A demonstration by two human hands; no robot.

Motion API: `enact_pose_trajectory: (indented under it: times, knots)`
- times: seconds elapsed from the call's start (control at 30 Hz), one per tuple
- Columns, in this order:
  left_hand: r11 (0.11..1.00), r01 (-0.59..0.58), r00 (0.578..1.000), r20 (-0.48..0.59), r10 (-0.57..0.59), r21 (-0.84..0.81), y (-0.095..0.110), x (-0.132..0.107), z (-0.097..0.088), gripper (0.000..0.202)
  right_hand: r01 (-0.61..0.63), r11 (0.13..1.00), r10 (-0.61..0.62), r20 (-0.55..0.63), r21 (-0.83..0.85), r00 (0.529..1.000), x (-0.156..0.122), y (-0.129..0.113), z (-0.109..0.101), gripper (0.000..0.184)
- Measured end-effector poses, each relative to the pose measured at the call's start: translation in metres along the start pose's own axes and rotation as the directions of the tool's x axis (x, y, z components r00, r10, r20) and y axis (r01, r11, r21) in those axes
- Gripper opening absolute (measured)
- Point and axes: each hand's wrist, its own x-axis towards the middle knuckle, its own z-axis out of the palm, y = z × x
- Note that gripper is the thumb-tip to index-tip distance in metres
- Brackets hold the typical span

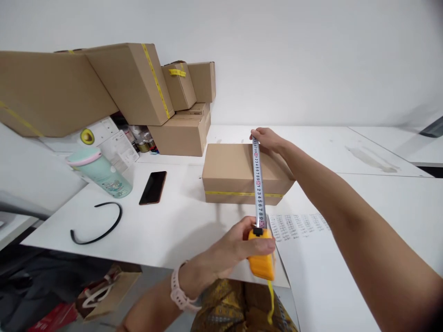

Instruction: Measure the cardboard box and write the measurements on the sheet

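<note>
My left hand (238,244) grips the yellow case of a tape measure (262,263) near the table's front edge. The tape blade (258,184) runs from the case across the top of a closed cardboard box (231,173) with yellow tape along its front. At the far edge of that box my right hand (268,139) pinches the end of the blade and holds it down. A printed sheet of numbers (294,226) lies on the table just in front of the box.
A black phone (153,187), a mint bottle with a pink lid (102,173) and a black curved band (98,223) lie to the left. Stacked cardboard boxes (138,87) fill the back left. Bags sit on the floor below the table edge (97,295).
</note>
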Motion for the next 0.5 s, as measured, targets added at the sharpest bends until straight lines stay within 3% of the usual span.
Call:
enact_pose_trajectory:
  times: [0.07, 0.23, 0.5]
  knots:
    - [0.999, -0.015, 1.000, -0.010, 0.015, -0.050, -0.006, 0.004, 0.012, 0.056, -0.038, 0.999, 0.037, 0.027, 0.032, 0.999, -0.004, 0.001, 0.006, 0.030]
    - [0.994, -0.015, 0.999, -0.037, 0.011, -0.111, 0.002, -0.002, 0.032, 0.049, -0.112, 0.977, 0.095, 0.101, 0.180, 0.990, -0.029, 0.018, 0.002, 0.020]
    - [0.994, -0.016, 0.992, -0.126, 0.002, -0.110, -0.007, -0.001, 0.042, 0.053, -0.142, 0.970, 0.121, 0.112, 0.197, 0.986, -0.036, 0.017, 0.003, 0.026]
